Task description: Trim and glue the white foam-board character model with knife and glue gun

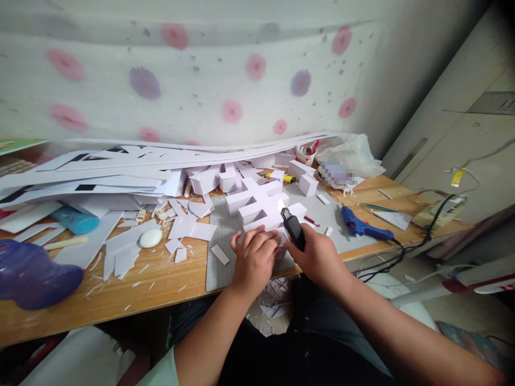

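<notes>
Apparently at a trimming step, the right hand (321, 253) grips a black-handled utility knife (294, 230), its blade out over a white, slotted card model (270, 205) on a grey cutting mat (219, 276). Cutting calls for steady bracing by the left hand (254, 257), which covers the model's near end; whether its curled fingers pinch anything, or the blade touches card, I cannot tell.

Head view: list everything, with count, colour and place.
Mat: one, grey, centre
Model: one, white, on mat
Cutter: one, black, over model
Glue gun: one, blue, right
Tool: one, yellow, behind model
Sheets: several, white, back left
Scraps: many, white, left
Bag: one, whitish, back right
Cylinder: one, blue, left
Glossy object: one, purple, far left
Table: one, brown, centre
Flowered backdrop: one, whitish, behind
Left hand: one, against model
Right hand: one, holding cutter
</notes>
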Tool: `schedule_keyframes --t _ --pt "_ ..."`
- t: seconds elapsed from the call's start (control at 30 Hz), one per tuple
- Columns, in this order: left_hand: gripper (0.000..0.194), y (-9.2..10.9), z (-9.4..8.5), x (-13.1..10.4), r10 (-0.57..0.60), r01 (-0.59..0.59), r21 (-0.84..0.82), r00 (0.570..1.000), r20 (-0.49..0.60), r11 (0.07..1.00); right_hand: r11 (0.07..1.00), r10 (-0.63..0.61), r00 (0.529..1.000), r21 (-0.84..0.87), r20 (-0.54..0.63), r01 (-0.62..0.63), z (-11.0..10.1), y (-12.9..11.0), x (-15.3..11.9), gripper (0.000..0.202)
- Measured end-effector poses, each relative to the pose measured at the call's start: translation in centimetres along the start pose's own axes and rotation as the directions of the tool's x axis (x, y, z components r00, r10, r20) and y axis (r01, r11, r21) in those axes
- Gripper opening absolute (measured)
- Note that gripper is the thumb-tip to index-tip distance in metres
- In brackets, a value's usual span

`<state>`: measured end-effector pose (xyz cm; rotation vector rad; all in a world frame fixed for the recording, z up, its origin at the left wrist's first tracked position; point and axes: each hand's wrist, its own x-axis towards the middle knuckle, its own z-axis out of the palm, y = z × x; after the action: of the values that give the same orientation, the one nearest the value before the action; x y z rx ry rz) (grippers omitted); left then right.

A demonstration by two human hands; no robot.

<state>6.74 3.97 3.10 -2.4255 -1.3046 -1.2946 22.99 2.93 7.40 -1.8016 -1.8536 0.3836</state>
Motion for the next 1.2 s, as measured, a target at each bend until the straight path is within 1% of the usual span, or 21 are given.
schedule_keyframes --t 0.07,0.2,0.27,0.33,0.4,0.47,0.53,0.6,0.7,0.83,0.9,0.93,1.0,1.07,1.13,1.2 --pt "0.011 -0.1 0.0 0.0 -0.005 0.005 -0.014 1.0 0.007 1.0 1.0 0.007 1.0 -0.004 0.015 -0.006 0.1 -0.1 0.4 0.014" --pt "0.011 -0.2 0.0 0.0 0.001 -0.001 -0.03 1.0 0.008 1.0 0.997 0.02 0.999 0.069 0.037 -0.022 -0.1 0.0 1.0 0.011" --pt "0.01 -0.2 0.0 0.0 0.002 -0.002 -0.031 1.0 0.005 1.0 0.999 0.006 0.999 0.052 0.043 -0.008 -0.4 -0.1 1.2 0.008" --pt "0.01 -0.2 0.0 0.0 0.002 -0.001 -0.027 1.0 0.006 1.0 1.0 -0.02 0.998 0.014 0.058 0.019 -0.9 -0.4 1.5 0.007" --pt "0.01 -0.1 0.0 0.0 0.002 -0.002 -0.021 1.0 0.009 1.0 0.997 -0.042 0.997 -0.064 0.06 0.046 -1.6 -0.7 1.9 0.009" --pt "0.01 -0.1 0.0 0.0 0.002 -0.002 -0.017 1.0 0.008 1.0 0.984 -0.06 0.997 -0.167 0.042 0.066 -2.6 -0.9 2.6 0.009" --pt "0.01 -0.1 0.0 0.0 0.004 -0.004 -0.015 1.0 0.002 1.0 0.973 -0.073 0.997 -0.218 0.014 0.074 -3.8 -0.9 3.5 0.008" --pt "0.009 -0.1 0.0 0.1 0.008 -0.008 -0.015 1.0 -0.008 1.0 0.987 -0.063 0.998 -0.152 -0.005 0.061 -5.1 -0.6 4.3 0.008" --pt "0.009 -0.2 0.0 0.1 0.018 -0.018 -0.016 0.999 -0.03 1.0 0.999 -0.004 1.0 0.053 -0.03 0.005 -6.3 0.2 5.0 0.012" --pt "0.01 -0.2 0.0 0.1 0.026 -0.027 -0.03 0.999 -0.04 0.999 0.976 0.109 0.992 0.196 -0.061 -0.095 -6.3 1.3 5.4 0.012" --pt "0.01 -0.1 -0.1 0.2 0.024 -0.025 -0.035 0.999 -0.034 0.999 0.953 0.154 0.988 0.265 -0.017 -0.144 -5.9 1.6 5.8 0.012" --pt "0.01 -0.1 -0.1 0.2 0.021 -0.022 -0.035 0.999 -0.031 0.999 0.943 0.153 0.988 0.299 0.005 -0.147 -5.7 1.6 5.9 0.014" --pt "0.01 0.0 -0.1 0.2 0.018 -0.019 -0.031 1.0 -0.022 0.999 0.936 0.092 0.996 0.341 0.02 -0.093 -5.3 1.7 5.7 0.02" --pt "0.011 0.0 -0.1 0.2 0.018 -0.019 -0.024 1.0 -0.016 1.0 0.931 -0.016 1.0 0.366 0.022 0.006 -4.7 1.8 4.7 0.026" --pt "0.011 0.0 -0.1 0.2 0.021 -0.021 -0.017 1.0 -0.015 1.0 0.908 -0.113 0.992 0.412 0.058 0.079 -3.7 2.2 2.8 0.029" --pt "0.011 0.0 -0.1 0.3 0.025 -0.025 -0.009 0.999 -0.02 1.0 0.874 -0.153 0.978 0.481 0.14 0.068 -2.3 3.1 0.4 0.027"
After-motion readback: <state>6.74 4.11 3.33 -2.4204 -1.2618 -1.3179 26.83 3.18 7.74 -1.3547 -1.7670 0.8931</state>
